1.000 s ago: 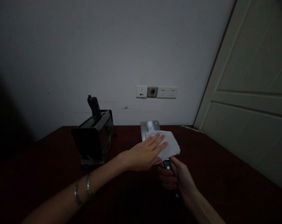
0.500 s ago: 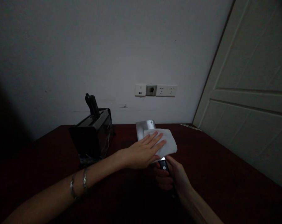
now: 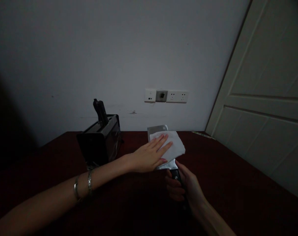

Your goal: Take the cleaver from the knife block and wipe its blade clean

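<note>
Our left hand (image 3: 146, 157), fingers spread, presses a white paper towel (image 3: 170, 146) flat on a cleaver blade (image 3: 157, 128) as our right hand (image 3: 185, 186) curls around the black handle (image 3: 176, 175), steadying it.

The left arm (image 3: 40, 209) reaches in from the lower left corner of the frame and runs up toward the centre. The left wrist (image 3: 125, 164) is nearly straight, and the left hand (image 3: 147, 156) lies palm down with its fingers (image 3: 162, 143) spread toward the upper right. The right forearm (image 3: 210, 219) rises from the bottom edge, right of centre, to the right hand (image 3: 182, 185). That hand sits just below the left hand, its fingers (image 3: 174, 188) curled closed in a grip
</note>
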### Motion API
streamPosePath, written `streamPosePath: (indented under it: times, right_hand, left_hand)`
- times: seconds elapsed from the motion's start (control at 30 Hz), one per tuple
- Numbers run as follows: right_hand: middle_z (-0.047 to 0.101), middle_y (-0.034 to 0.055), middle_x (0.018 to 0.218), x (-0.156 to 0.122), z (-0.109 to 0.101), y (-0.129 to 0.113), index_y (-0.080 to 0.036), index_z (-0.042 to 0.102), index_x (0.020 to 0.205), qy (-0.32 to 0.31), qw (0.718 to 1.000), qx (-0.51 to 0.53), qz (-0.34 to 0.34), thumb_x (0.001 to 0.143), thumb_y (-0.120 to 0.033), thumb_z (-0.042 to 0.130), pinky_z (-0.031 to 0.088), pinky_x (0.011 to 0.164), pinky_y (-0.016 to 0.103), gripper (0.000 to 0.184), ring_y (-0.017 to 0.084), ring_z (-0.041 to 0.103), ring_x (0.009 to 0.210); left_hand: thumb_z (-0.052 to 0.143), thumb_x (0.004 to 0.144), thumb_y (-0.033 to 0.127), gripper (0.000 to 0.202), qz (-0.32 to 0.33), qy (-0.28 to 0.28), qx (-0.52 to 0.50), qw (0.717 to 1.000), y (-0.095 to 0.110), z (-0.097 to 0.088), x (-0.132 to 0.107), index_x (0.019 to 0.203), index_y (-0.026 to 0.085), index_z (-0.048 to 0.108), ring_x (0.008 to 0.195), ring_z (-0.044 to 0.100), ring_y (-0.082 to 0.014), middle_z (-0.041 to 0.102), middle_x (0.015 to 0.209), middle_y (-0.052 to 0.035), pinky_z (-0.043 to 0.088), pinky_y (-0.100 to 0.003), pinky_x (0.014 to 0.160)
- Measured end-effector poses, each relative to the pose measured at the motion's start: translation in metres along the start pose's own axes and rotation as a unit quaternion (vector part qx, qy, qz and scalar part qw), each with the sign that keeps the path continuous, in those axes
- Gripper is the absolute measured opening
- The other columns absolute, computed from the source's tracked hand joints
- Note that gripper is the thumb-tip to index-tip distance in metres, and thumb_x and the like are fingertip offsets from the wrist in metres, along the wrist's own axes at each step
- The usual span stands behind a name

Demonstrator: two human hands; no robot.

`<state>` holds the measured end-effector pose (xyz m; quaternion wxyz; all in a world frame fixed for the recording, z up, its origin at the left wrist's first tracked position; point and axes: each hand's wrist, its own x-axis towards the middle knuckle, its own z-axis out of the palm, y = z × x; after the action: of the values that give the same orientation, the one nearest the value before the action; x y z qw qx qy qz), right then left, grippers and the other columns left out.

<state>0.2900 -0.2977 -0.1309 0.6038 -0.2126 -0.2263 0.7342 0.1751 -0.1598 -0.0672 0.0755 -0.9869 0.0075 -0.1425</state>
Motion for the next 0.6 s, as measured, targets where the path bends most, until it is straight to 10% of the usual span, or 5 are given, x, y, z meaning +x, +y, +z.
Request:
streamPosePath:
  times: [0.23,0.6]
  right_hand:
    - [0.03,-0.0096,0.042,0.001,0.005,0.012,-0.014,0.054,0.064,-0.047,0.998,0.024,0.038,0.075,-0.048,0.055,0.018,0.028,0.014,0.035,0.002,0.014,0.031]
    - [0.031,-0.0095,0.042,0.003,0.002,0.012,-0.015,0.053,0.065,-0.038,0.999,0.01,0.002,0.074,-0.05,0.055,0.018,0.028,0.014,0.036,0.002,0.015,0.031]
  left_hand:
    - [0.023,0.094,0.037,0.058,-0.099,-0.008,-0.012,0.995,-0.041,-0.015,0.015,0.142,0.009,0.007,0.136,-0.006,-0.0242,-0.005,0.148,-0.0166,0.01,-0.04,0.11]
    - [0.026,0.094,0.04,0.057,-0.01,-0.008,-0.016,1.0,0.01,-0.009,0.001,0.142,0.014,0.011,0.136,-0.007,-0.0218,-0.005,0.149,-0.0113,0.008,-0.036,0.111]
